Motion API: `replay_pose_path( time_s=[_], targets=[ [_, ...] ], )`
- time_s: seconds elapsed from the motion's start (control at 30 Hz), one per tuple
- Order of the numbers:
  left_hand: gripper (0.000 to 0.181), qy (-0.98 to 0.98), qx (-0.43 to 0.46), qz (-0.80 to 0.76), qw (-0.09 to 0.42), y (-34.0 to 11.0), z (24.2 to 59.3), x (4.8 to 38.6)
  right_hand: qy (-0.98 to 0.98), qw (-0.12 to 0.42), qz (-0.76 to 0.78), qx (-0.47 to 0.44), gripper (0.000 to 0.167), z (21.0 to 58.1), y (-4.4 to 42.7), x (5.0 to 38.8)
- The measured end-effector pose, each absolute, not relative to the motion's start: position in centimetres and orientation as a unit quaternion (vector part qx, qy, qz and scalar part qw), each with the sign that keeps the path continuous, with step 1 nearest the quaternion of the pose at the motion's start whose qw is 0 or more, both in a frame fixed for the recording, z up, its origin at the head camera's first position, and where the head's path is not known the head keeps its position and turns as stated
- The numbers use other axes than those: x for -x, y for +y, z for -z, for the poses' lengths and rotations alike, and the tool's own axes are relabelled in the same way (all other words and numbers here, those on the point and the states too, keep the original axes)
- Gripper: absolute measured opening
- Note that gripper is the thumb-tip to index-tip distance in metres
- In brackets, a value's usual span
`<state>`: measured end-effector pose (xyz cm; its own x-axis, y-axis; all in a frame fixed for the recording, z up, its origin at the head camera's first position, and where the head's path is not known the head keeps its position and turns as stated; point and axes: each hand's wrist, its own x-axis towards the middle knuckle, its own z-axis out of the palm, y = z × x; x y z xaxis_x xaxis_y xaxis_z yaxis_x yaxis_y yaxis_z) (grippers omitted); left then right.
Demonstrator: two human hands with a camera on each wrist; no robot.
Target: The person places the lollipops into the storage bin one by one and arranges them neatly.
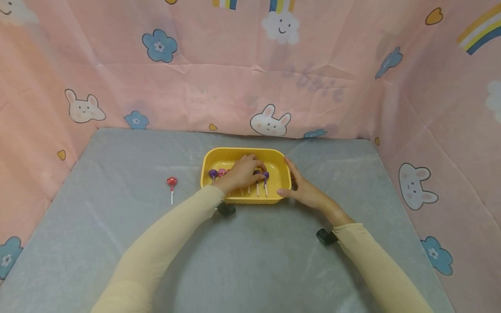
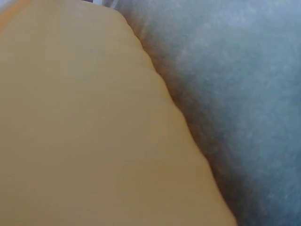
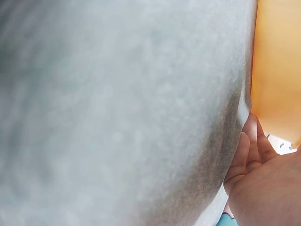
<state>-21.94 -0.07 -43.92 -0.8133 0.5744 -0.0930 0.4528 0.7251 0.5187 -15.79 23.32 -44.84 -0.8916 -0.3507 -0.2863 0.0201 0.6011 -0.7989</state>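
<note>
A yellow plastic box (image 1: pixel 242 201) stands on the table with several lollipops in a row inside. My left hand (image 1: pixel 243 173) reaches into it, fingers bent over the row. Its thumb and forefinger close around a dark purple lollipop (image 1: pixel 257 188), partly hidden. At the row's right end lies another purple lollipop (image 1: pixel 266 176); at the left end are a purple lollipop (image 1: pixel 213 174) and a pink lollipop (image 1: pixel 222 172). My right hand (image 1: pixel 307 191) holds the box's right end, thumb over the rim, fingers along the outer wall. The left wrist view shows mostly sleeve (image 2: pixel 84 122).
One red lollipop (image 1: pixel 172 182) lies on the grey tabletop (image 1: pixel 266 261), left of the box, its white stick toward me. A pink patterned curtain (image 1: pixel 219 87) hangs behind and at both sides. Dark wrist cameras sit beneath both cuffs.
</note>
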Motion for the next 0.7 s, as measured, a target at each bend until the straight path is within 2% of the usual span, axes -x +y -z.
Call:
replay_pose_path(
  time_s=[0.7],
  targets=[
    [0.024,0.919,-0.278,-0.251,0.127,-0.11,43.93,22.00,0.868,0.213,0.437,0.099,0.100,44.96,23.43,15.89]
  ],
)
